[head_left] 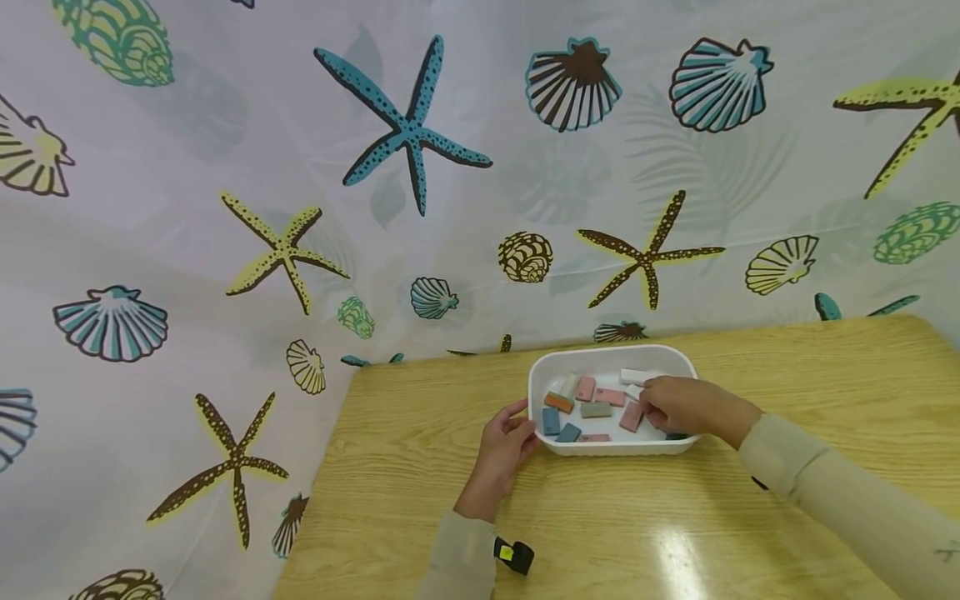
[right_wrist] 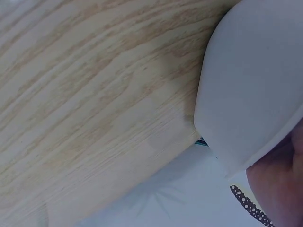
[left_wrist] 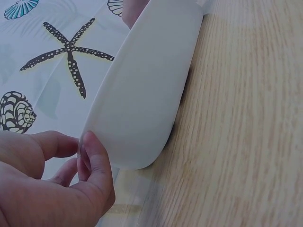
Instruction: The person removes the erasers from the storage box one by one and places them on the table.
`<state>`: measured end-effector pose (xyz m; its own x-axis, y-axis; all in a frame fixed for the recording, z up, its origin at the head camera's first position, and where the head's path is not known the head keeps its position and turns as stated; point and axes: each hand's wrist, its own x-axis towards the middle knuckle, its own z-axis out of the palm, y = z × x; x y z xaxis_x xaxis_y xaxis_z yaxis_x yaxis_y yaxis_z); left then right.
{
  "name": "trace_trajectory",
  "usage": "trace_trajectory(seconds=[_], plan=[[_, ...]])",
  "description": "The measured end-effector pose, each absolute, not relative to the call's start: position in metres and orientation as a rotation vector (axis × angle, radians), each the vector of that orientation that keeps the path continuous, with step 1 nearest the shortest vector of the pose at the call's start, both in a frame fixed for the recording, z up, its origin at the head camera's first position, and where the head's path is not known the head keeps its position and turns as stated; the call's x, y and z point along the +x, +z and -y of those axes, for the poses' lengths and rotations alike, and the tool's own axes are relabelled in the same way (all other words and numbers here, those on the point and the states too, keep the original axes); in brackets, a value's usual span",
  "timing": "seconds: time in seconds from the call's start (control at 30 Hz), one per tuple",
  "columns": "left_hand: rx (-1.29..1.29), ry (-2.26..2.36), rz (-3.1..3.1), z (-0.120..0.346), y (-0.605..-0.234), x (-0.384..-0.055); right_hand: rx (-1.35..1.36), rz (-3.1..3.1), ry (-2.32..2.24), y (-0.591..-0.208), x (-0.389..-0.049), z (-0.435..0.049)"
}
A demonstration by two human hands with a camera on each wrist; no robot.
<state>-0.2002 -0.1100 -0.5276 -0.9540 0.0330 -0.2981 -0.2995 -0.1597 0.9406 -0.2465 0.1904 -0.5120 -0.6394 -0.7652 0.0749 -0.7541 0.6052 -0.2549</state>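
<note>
1. Inside the white tray [head_left: 618, 448], near its right end, a pink block [head_left: 632, 416] and a white block [head_left: 635, 392] lie by the right hand's [head_left: 682, 407] fingertips; crowded fingers could knock one while taking another.
2. That hand is bent down over the tray's right rim; whether it grasps a block I cannot tell. Its weight on the rim might tip the tray.
3. The left hand [head_left: 501, 446] pinches the tray's left rim; a slackened pinch might let the tray slide.
4. Elsewhere in the tray: blue blocks [head_left: 551, 421] at its left end, an orange block [head_left: 558, 402] just behind them, a grey-green block [head_left: 596, 410] mid-tray.
5. The tray stands near the far edge of the bench [head_left: 405, 433]; a push could send it over.
</note>
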Motion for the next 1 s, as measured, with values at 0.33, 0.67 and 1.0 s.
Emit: trace_trajectory(seconds=[0.33, 0.67, 1.0], plan=[[-0.306, 2.215, -1.877, 0.112, -0.524, -0.207, -1.278, -2.760, -0.543, -0.509, -0.253, -0.188], [-0.326, 2.212, -1.873, 0.110, -0.529, -0.200, -1.017, -2.762, -0.914, -0.515, -0.244, -0.190], [-0.336, 2.207, -1.881, 0.109, -0.530, -0.201, -0.832, -2.771, -1.213, -0.519, -0.245, -0.192]])
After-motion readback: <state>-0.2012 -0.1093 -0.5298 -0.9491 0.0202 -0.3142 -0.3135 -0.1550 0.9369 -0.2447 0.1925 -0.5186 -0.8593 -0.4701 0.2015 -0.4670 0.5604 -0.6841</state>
